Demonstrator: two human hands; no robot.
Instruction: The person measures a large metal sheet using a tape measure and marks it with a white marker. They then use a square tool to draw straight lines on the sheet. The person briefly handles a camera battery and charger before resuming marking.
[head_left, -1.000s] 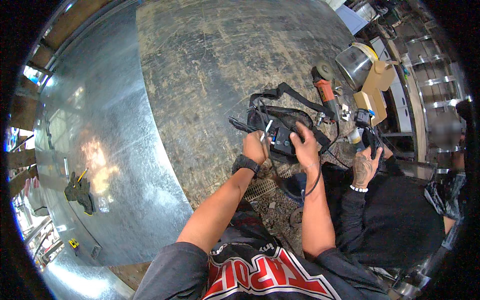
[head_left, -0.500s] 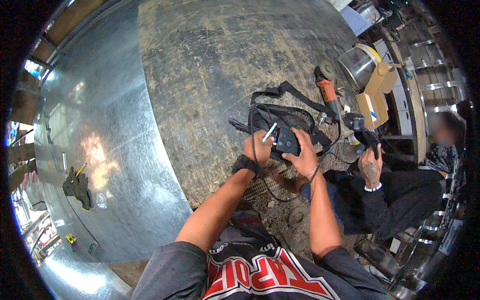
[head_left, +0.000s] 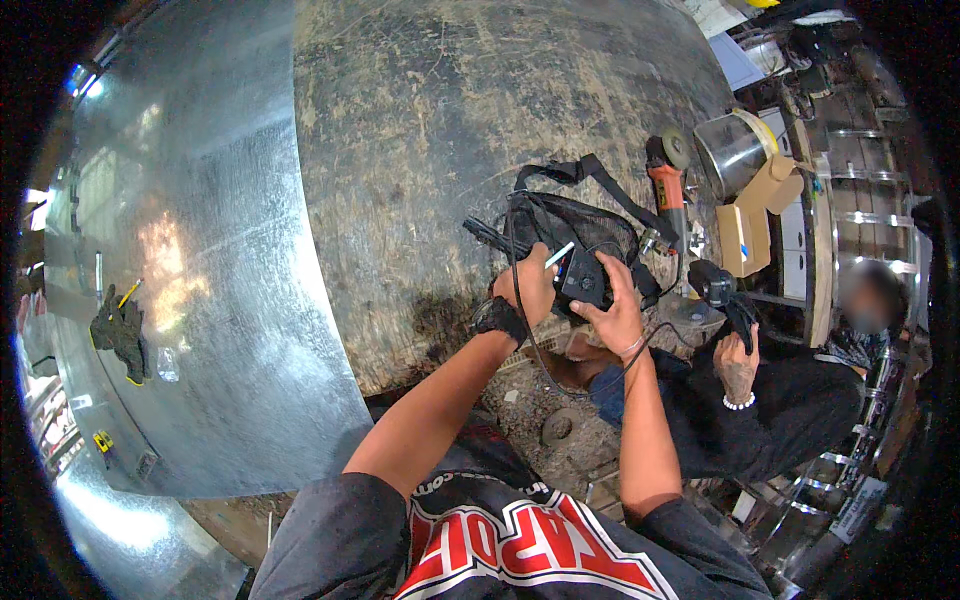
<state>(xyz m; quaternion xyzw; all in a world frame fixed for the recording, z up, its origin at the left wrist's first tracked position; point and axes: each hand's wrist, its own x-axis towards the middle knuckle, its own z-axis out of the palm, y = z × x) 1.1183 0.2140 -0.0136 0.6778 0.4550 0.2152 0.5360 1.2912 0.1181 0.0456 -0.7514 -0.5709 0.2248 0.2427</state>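
My right hand (head_left: 617,312) is closed round one side of a small black box-shaped device (head_left: 583,282), thumb at its near edge. At the device's left side is my left hand (head_left: 527,287), fingers curled, with a slim white stick (head_left: 559,254), perhaps a cigarette, sticking up from them. What the left fingertips touch on the device is hidden. Just beyond both hands lies a black mesh bag (head_left: 600,218) with a wide strap. A black cable (head_left: 517,265) loops over my left fingers and down between my forearms.
An orange angle grinder (head_left: 665,182), an open cardboard box (head_left: 738,245) and a clear tub (head_left: 722,160) stand right. A co-worker's hand (head_left: 738,368) holds a black device (head_left: 712,285). On the left, a shiny metal sheet (head_left: 240,240) bears a dark glove (head_left: 122,338) and yellow tape measure (head_left: 103,442).
The view has shifted a little, so the bench things sit slightly differently in it. Both hands stay at the black device, with the white stick still in my left fingers.
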